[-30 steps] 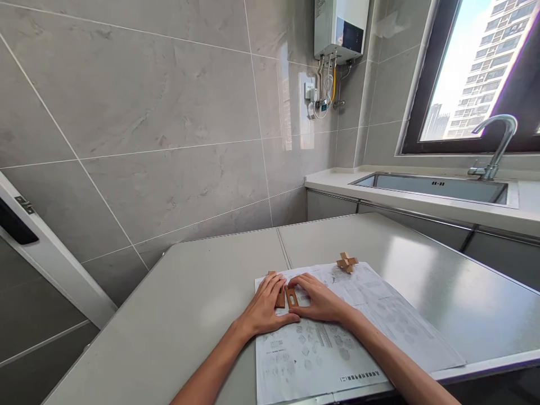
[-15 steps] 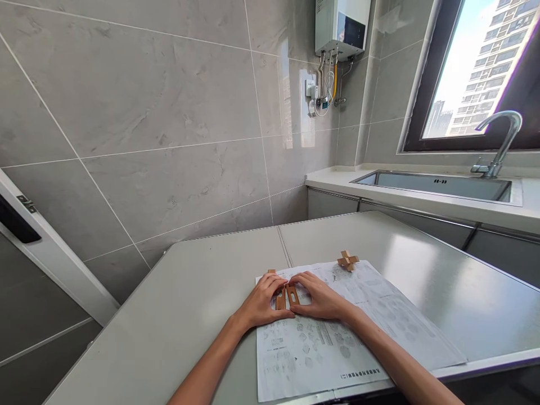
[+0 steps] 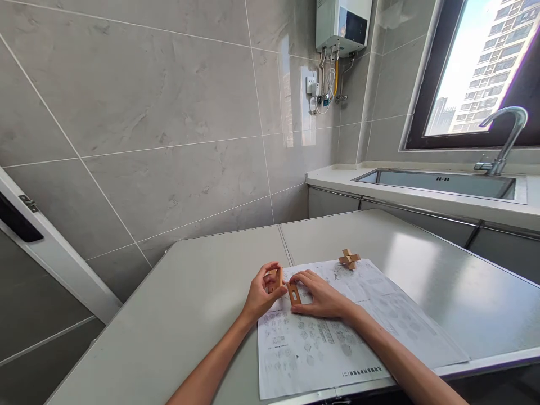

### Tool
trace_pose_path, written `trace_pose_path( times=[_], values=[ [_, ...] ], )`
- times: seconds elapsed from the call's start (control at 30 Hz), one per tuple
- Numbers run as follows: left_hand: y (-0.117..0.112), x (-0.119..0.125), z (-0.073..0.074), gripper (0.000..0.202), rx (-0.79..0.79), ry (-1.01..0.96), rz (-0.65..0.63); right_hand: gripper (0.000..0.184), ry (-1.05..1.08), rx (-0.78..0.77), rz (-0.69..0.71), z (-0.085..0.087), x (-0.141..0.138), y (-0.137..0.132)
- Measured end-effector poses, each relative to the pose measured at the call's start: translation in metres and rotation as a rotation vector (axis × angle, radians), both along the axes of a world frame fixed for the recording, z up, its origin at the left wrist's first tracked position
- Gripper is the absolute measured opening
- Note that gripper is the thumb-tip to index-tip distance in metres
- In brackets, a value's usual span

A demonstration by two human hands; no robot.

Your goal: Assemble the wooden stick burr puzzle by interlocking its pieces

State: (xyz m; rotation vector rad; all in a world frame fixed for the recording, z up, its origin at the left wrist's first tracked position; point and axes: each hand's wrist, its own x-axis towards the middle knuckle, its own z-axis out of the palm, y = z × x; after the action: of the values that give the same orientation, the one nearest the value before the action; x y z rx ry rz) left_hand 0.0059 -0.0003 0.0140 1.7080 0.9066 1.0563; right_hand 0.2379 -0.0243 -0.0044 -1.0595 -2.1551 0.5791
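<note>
At the sheet's (image 3: 392,320) far left corner, the left hand (image 3: 260,293), half curled, pinches a block (image 3: 279,276); beside it, the right hand (image 3: 323,296), loosely arched, spans a slotted piece (image 3: 294,294) end to end.

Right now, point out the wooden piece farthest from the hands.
The cross-shaped wooden piece at the far edge of the printed sheet. It sits apart, while the left hand holds a wooden block and the right hand grips the slotted wooden piece.

One head-worn view, forward and down over the near table (image 3: 202,287), tiled wall (image 3: 177,101) beyond
</note>
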Motion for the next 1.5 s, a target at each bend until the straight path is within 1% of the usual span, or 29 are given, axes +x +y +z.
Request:
trace_pose_path(
  times=[0.1, 0.2, 0.27, 0.33, 0.47, 0.57, 0.6, 0.67, 0.73, 0.87, 0.97, 1.07, 1.13, 1.23, 1.3, 1.43, 1.5],
  values=[
    [0.001, 0.002, -0.001, 0.076, -0.213, -0.226, -0.007, 0.054, -0.006, -0.009, 0.012, 0.001, 0.001, 0.000],
    [0.002, 0.000, -0.001, 0.079, -0.388, -0.406, -0.052, 0.054, -0.017, -0.012, 0.010, 0.001, 0.001, 0.000],
    [0.002, 0.000, 0.000, 0.074, -0.465, -0.491, -0.073, 0.056, -0.019, -0.010, 0.008, 0.000, 0.002, 0.000],
    [0.003, 0.000, 0.000, 0.062, -0.502, -0.557, -0.068, 0.060, -0.018, -0.009, 0.011, -0.001, 0.002, 0.001],
    [0.004, 0.002, 0.001, 0.033, -0.542, -0.623, -0.071, 0.070, -0.019, -0.010, 0.036, -0.004, 0.002, 0.003],
    [0.005, 0.003, 0.002, 0.027, -0.559, -0.644, -0.061, 0.071, -0.021, -0.009, 0.036, -0.006, 0.002, 0.004],
    [0.005, 0.003, 0.002, 0.027, -0.567, -0.657, -0.047, 0.070, -0.021, -0.007, 0.035, -0.006, 0.002, 0.004],
    [0.005, 0.004, 0.002, 0.034, -0.580, -0.686, -0.029, 0.070, -0.022, 0.000, 0.035, -0.006, 0.002, 0.004],
    [0.005, 0.004, 0.002, 0.039, -0.580, -0.701, -0.049, 0.070, -0.023, 0.003, 0.036, -0.005, 0.002, 0.003],
    [0.002, 0.004, 0.003, 0.026, -0.581, -0.674, -0.096, 0.064, -0.018, 0.008, 0.032, -0.002, 0.001, 0.002],
    [-0.001, 0.006, 0.005, 0.028, -0.583, -0.636, -0.120, 0.059, -0.010, 0.010, 0.018, -0.001, 0.000, 0.000],
    [-0.003, 0.008, 0.006, 0.029, -0.540, -0.569, -0.147, 0.059, 0.001, 0.006, -0.007, -0.002, 0.000, 0.000],
    [-0.004, 0.008, 0.007, 0.034, -0.522, -0.535, -0.133, 0.060, 0.017, 0.000, -0.022, -0.002, 0.000, 0.000],
    [-0.005, 0.007, 0.009, 0.046, -0.527, -0.528, -0.108, 0.062, 0.035, -0.010, -0.038, -0.004, 0.000, 0.001],
    [-0.007, 0.007, 0.011, 0.047, -0.537, -0.524, -0.141, 0.061, 0.043, -0.008, -0.046, -0.005, 0.001, 0.002],
    [-0.010, 0.010, 0.014, 0.036, -0.545, -0.513, -0.247, 0.057, 0.057, -0.010, -0.055, -0.006, 0.000, 0.002],
    [-0.011, 0.011, 0.014, 0.035, -0.550, -0.496, -0.266, 0.057, 0.072, -0.024, -0.057, -0.005, 0.000, 0.002]
  ],
)
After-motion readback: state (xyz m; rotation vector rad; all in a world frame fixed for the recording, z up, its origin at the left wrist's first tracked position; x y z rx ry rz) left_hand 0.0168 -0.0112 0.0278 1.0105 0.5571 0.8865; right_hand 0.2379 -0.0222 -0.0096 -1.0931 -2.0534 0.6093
